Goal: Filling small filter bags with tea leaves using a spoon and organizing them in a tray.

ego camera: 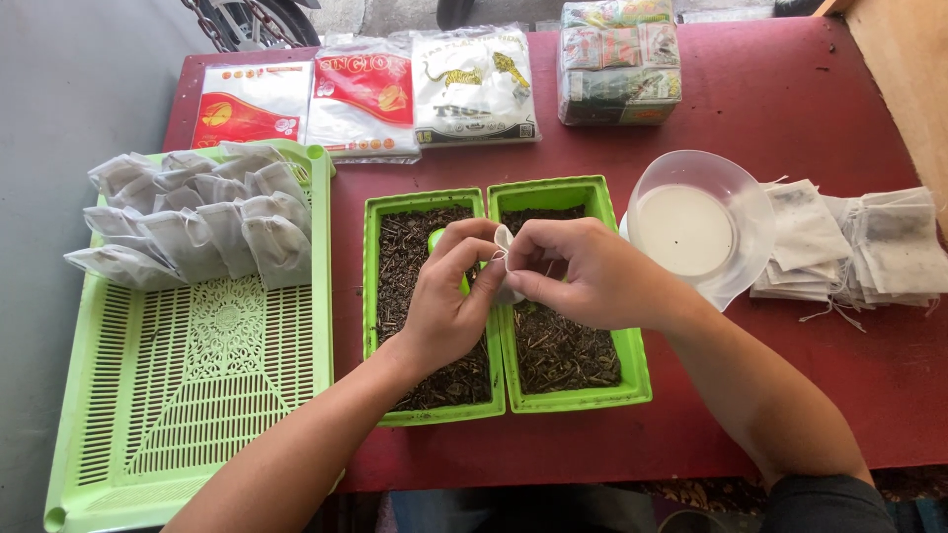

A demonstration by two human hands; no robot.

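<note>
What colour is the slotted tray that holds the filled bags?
Light green; the slotted tray shows best in the head view.

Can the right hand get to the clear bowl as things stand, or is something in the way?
Probably yes. The clear bowl sits just beside the right hand on the red table, with nothing between them. But that hand and the left hand both pinch a small white pouch, so it isn't free.

Bare red table point(790, 109) behind bowl point(703, 222)
</note>
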